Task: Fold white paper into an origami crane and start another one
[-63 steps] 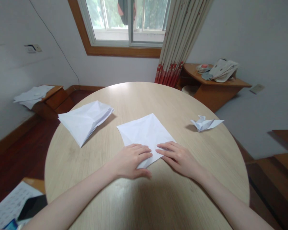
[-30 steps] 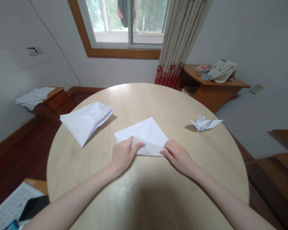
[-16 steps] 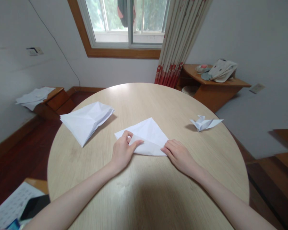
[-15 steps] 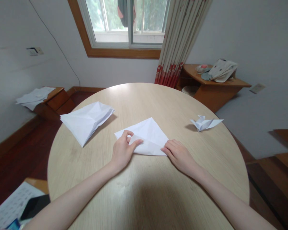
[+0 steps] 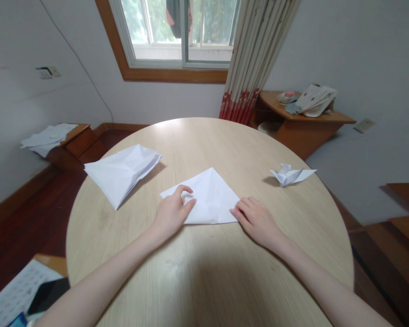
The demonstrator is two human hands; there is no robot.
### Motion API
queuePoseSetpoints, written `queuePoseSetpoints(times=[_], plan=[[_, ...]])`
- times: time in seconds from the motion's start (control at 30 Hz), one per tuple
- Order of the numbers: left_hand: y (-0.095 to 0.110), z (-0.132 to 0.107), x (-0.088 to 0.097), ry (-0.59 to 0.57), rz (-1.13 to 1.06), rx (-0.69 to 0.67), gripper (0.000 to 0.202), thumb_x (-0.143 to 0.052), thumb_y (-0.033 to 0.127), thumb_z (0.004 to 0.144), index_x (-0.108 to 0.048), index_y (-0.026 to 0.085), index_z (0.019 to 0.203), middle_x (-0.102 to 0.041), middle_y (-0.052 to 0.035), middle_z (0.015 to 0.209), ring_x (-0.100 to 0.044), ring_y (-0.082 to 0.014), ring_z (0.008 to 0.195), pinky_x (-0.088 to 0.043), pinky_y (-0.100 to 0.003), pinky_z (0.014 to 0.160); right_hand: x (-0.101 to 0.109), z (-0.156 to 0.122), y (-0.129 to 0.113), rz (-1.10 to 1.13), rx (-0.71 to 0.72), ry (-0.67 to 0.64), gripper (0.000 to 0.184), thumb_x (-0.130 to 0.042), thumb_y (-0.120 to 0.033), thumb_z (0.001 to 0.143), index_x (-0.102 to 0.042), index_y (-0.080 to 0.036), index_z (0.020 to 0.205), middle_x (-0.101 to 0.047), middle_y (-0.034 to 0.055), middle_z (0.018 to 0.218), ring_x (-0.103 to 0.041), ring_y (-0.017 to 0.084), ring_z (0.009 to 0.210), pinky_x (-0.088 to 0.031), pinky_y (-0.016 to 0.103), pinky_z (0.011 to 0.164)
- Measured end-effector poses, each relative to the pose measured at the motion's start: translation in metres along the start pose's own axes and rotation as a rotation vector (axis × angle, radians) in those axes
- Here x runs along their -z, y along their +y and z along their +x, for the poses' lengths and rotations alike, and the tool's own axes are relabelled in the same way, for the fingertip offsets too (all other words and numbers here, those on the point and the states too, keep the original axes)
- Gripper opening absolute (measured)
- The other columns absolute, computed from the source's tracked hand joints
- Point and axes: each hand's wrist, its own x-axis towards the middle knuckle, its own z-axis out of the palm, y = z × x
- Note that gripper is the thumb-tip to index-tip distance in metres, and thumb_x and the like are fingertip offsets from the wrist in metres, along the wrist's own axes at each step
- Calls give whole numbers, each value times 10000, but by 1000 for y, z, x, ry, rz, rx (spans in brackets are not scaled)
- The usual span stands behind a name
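A white sheet of folded paper (image 5: pixel 213 195), roughly triangular with creases, lies flat on the round wooden table (image 5: pixel 218 281). My left hand (image 5: pixel 173 209) rests over its left part, thumb and index finger apart with nothing between them. At the paper's right corner is my right hand (image 5: pixel 254 218), its fingers closed together on the edge; that corner is partly hidden. Left of my hands lies a stack of folded white paper (image 5: pixel 124 170). A folded paper bird (image 5: pixel 291 176) stands on the right of the table.
Below the table's left edge are a printed sheet (image 5: pixel 17 290) and a black phone-like object (image 5: pixel 47 295). A wooden cabinet (image 5: pixel 78 143) with papers is at the far left. Behind the table hangs a curtain (image 5: pixel 255 59), beside a corner desk (image 5: pixel 306 120) bearing a cloth bag.
The near flap that my left thumb held raised now lies flat. My left hand has loosened and shifted slightly left and down, while my right hand stays at the corner.
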Motion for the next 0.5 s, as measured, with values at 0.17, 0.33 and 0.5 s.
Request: queuePoseSetpoints(times=[0.17,0.33,0.5], plan=[[9,-1,14,-186,163,-11,241,-570,402,826,-695,222,928,-632,-16,663,-590,-197,650,-320,-264,582,4,1,-2,55,17,-55,295,-382,-280,985,-534,-187,750,-592,73,806,-519,220,800,-411,350,730],[11,-3,21,-297,232,-51,374,-602,578,765,-705,219,783,-662,-41,779,-602,-216,728,-334,-280,601,8,1,-9,173,97,-114,288,-403,-291,981,-505,-194,730,-576,60,796,-499,207,782,-395,329,697],[7,-3,23,-421,228,-273,286,-740,458,680,-667,205,793,-637,-6,822,-576,-189,778,-352,-295,717,8,0,-15,252,181,-136,302,-419,-311,978,-485,-196,706,-551,39,759,-470,191,762,-370,325,699]])
